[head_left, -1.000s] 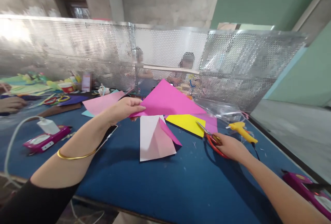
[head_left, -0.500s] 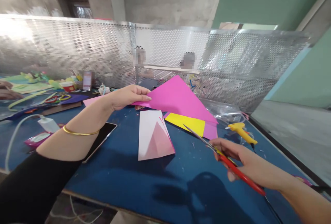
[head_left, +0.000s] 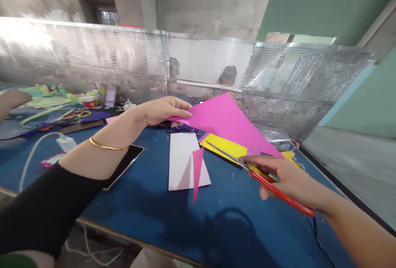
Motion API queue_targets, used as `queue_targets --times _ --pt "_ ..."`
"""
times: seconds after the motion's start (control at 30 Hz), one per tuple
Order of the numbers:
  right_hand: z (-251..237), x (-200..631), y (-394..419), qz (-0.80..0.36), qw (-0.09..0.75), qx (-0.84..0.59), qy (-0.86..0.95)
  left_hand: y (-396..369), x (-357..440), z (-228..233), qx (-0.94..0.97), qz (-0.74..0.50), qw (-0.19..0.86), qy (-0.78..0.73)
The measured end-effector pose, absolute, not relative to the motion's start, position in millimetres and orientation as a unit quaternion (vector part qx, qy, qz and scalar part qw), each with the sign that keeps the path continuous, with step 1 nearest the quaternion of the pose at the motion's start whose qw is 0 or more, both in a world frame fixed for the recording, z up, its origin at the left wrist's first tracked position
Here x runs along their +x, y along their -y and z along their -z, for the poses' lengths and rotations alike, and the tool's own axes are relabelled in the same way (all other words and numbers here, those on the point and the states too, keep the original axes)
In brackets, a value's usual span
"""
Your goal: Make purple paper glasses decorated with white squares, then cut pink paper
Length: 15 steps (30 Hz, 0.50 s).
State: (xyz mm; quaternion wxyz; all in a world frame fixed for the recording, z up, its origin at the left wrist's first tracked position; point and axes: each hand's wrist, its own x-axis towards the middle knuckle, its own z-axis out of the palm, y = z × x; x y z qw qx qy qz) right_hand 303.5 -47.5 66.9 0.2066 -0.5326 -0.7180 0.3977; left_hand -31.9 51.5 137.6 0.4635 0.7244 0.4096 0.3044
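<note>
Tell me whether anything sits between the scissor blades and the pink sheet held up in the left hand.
Nothing visible does. The right hand holds the scissors with the blade tips just under the lower edge of the pink sheet, which the left hand pinches at its corner. The yellow paper lies flat on the table, beneath both.

Phone [head_left: 125, 164], yellow sheet [head_left: 227, 147], perforated metal screen [head_left: 278, 82]

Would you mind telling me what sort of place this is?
Probably a shared craft workshop: coloured paper sheets on a blue table, scissors in the right hand, and a perforated metal divider.
</note>
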Motion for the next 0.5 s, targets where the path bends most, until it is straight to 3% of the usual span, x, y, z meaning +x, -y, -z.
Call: queue_targets --times 0.13,0.33,0.4,0.5 --pt "-60 313 67 -0.470 0.219 -0.486 0.703 -55 -38 -127 0.703 -0.346 0.469 -0.407" --pt "-42 296 56 -0.385 0.577 -0.400 0.599 -53 -19 -91 0.626 -0.471 0.488 -0.386" --pt "-43 282 39 -0.377 0.635 -0.410 0.535 -49 -4 -76 0.588 -0.507 0.506 -0.375" --pt "-46 264 15 -0.362 0.656 -0.433 0.501 -42 19 -52 0.518 -0.546 0.544 -0.372"
